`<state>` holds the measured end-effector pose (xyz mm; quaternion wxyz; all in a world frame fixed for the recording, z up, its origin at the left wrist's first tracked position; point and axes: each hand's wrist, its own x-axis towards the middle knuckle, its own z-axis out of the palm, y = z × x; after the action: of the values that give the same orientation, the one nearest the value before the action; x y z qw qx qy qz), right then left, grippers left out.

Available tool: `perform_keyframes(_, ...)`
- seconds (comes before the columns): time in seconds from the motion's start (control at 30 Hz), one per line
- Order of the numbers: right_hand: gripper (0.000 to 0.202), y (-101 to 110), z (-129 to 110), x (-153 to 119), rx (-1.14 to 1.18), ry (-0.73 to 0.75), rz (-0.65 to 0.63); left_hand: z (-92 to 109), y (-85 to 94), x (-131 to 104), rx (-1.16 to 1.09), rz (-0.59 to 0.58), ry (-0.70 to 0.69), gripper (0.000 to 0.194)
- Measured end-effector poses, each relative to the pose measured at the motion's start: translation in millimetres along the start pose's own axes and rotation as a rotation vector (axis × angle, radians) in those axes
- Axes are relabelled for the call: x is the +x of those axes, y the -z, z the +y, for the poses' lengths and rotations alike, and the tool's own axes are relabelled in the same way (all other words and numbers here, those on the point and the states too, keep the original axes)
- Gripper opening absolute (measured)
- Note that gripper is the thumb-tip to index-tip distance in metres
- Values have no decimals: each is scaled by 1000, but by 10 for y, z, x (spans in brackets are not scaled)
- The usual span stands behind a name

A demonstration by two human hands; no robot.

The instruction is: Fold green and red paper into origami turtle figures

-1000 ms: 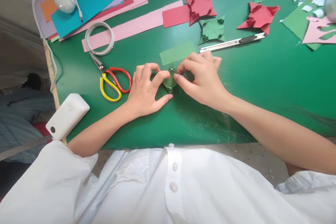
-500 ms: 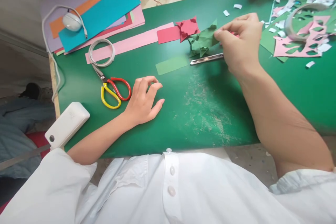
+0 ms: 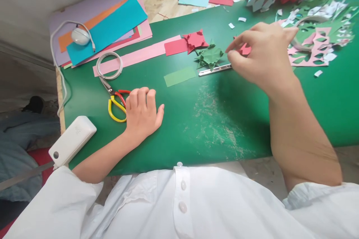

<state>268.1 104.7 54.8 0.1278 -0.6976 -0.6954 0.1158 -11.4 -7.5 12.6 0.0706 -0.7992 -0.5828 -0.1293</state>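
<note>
My left hand (image 3: pixel 141 115) lies palm down on the green table, fingers stretched out and open, partly covering the red handle of the scissors (image 3: pixel 116 106). My right hand (image 3: pixel 260 56) hovers over the table with thumb and forefinger slightly apart, and I see nothing held between them. Just left of its fingertips lies a green folded paper shape (image 3: pixel 210 56). Below that is a silver cutter knife (image 3: pixel 214 70), its right end hidden by the hand. A red paper piece (image 3: pixel 245 49) shows through the gap in my fingers. A similar red folded shape (image 3: pixel 195 41) is farther left.
A green paper strip (image 3: pixel 179 76), a pink strip (image 3: pixel 148 50) and a tape roll (image 3: pixel 109 65) lie leftward. Coloured sheets (image 3: pixel 112 26) are stacked at the back left. A white power bank (image 3: pixel 73 140) sits at the left edge. Paper scraps (image 3: pixel 319 41) cover the right side.
My right hand has let go of the green folded shape, which now lies on the table, and has moved slightly right. My left hand has shifted left onto the scissors' handle.
</note>
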Motion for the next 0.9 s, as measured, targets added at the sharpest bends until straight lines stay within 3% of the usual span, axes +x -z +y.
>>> perform_keyframes(0.17,21,0,167,-4,-197,139,-165,-78,97,72,141,-173,154,35)
perform_keyframes(0.37,11,-29,240,33,-239,223,-267,-187,79,93,225,-138,177,24)
perform_keyframes(0.57,3,38,241,43,-203,226,-396,-232,77,84,292,-172,118,33)
perform_keyframes(0.8,7,79,198,62,-180,266,-469,-185,194,148,328,-393,140,39)
perform_keyframes(0.9,7,71,197,64,-194,267,-429,-214,259,191,340,-463,251,37)
